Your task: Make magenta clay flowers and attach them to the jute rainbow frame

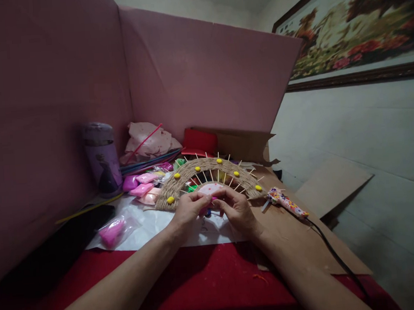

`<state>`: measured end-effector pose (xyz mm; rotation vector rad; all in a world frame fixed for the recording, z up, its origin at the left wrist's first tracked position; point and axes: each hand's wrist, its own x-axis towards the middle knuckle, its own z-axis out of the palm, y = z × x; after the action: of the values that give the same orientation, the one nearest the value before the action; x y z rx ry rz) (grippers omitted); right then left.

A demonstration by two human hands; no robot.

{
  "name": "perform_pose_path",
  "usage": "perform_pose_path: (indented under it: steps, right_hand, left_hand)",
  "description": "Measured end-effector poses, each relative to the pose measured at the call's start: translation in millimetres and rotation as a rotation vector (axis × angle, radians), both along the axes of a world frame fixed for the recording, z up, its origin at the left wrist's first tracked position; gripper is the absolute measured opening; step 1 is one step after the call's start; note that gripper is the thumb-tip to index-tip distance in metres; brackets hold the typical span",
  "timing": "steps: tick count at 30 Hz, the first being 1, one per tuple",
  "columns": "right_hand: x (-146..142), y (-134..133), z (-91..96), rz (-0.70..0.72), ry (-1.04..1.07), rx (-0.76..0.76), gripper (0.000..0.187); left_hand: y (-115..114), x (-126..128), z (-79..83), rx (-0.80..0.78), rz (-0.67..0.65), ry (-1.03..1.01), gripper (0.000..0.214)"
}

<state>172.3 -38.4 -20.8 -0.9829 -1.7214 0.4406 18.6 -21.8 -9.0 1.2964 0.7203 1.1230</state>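
Fingertips of our left hand (188,208) and right hand (236,207) pinch closed on a small pink clay piece (206,206) just at 6 o'clock of the twine-wrapped arch (208,166), so we judge gentle, even pressure keeps its shape.

The left hand (189,208) and right hand (236,208) cover the lower middle of the twine arch (208,174) and most of a small pink piece (206,207) pinched between them; its shape cannot be told. The glue gun (286,201) cord runs off the bottom right. The painting (354,26) is cropped at the upper right edge.
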Motion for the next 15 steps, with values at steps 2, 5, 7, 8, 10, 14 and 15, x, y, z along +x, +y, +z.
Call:
perform_pose_path:
  steps: [2,5,7,8,10,14,15]
  right_hand:
    - [0.6,0.8,-1.0,0.002,0.007,0.012,0.009]
    - [1.1,1.1,-0.5,0.000,-0.013,0.039,0.005]
    - [0.8,0.2,1.1,0.005,-0.036,0.036,0.004]
    - [0.4,-0.5,2.1,0.007,-0.047,0.030,0.006]
    - [-0.3,-2.1,3.8,0.013,-0.069,0.016,0.009]
    - [-1.3,-4.2,5.5,0.038,-0.080,0.007,0.008]
    - [-1.4,-4.3,5.6,0.042,-0.076,0.011,0.008]
  left_hand:
    - [0.1,0.6,-0.5,-0.028,-0.009,0.007,0.036]
    - [0.8,0.3,-1.9,-0.010,-0.035,0.054,0.038]
    - [0.9,-0.4,-1.9,0.016,-0.047,0.068,0.036]
    - [0.8,-0.6,-1.4,0.012,-0.043,0.064,0.034]
    - [0.4,-0.7,0.0,-0.010,-0.019,0.054,0.032]
    - [-0.4,0.2,2.8,-0.030,0.012,0.054,0.024]
    - [-0.6,0.5,3.2,-0.033,0.016,0.057,0.022]
